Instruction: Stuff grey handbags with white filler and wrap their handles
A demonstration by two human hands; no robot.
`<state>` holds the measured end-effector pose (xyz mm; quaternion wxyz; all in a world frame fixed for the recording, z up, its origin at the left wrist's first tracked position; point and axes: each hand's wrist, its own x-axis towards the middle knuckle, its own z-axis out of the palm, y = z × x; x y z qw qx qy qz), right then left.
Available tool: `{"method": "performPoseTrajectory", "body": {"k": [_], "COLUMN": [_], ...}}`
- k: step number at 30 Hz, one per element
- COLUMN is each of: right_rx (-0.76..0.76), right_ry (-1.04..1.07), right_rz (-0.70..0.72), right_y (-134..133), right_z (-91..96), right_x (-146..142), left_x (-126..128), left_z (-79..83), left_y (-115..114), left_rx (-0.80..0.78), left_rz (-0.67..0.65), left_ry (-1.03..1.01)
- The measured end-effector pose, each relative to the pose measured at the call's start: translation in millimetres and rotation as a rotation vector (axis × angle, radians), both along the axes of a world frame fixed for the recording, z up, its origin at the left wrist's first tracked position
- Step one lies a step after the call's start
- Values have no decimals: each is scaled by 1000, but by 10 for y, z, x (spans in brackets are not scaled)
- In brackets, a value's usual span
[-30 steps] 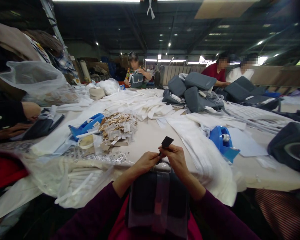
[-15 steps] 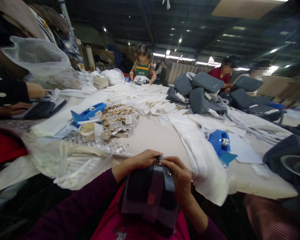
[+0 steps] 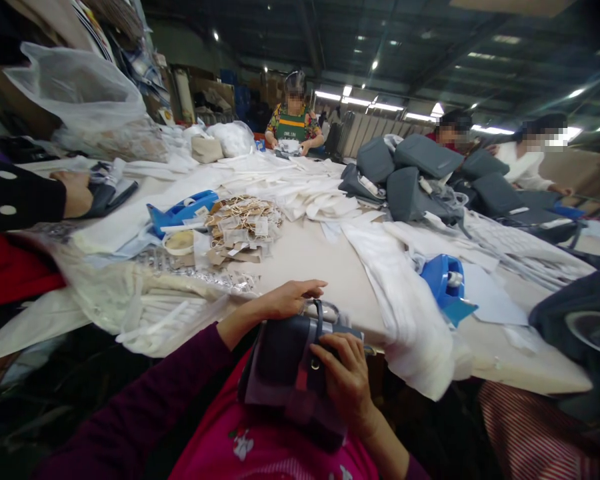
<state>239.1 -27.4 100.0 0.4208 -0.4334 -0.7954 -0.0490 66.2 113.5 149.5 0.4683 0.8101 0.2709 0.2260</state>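
A dark navy bag (image 3: 285, 363) with a strap and a metal ring rests on my lap at the table's near edge. My left hand (image 3: 290, 299) lies on the bag's top edge, fingers curled around it. Lower down, my right hand (image 3: 345, 377) presses on the bag's front, fingers bent over the strap near the ring. A clear plastic sheet covers part of the bag's front.
On the table (image 3: 310, 257) lie white cloth piles (image 3: 405, 307), two blue tape dispensers (image 3: 447, 283) (image 3: 183, 210), a heap of paper tags (image 3: 240, 230) and grey bags (image 3: 410, 177). Other people work at the left edge and far side.
The small black tag held up between both hands a second ago is out of sight. Both hands came down onto the bag, and the right hand slid onto its front.
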Motion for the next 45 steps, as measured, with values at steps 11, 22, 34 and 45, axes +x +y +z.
{"method": "performPoseTrajectory", "body": {"k": [11,22,34,45], "right_rx": [-47,-99,-217,-176], "right_ry": [46,175,286,227], "right_rz": [54,7,-139,-180], "right_y": [-2,-72,13,-15], "right_z": [10,137,157,-5], "right_x": [37,132,294,443], "left_x": [-298,-548,-628,-645], "left_z": [98,130,12,1], "left_y": [-168,-593,-637,-711], "left_rx": [90,192,135,126], "left_rz": [223,472,520,569], "left_ry": [-156,-113,-116,-173]}}
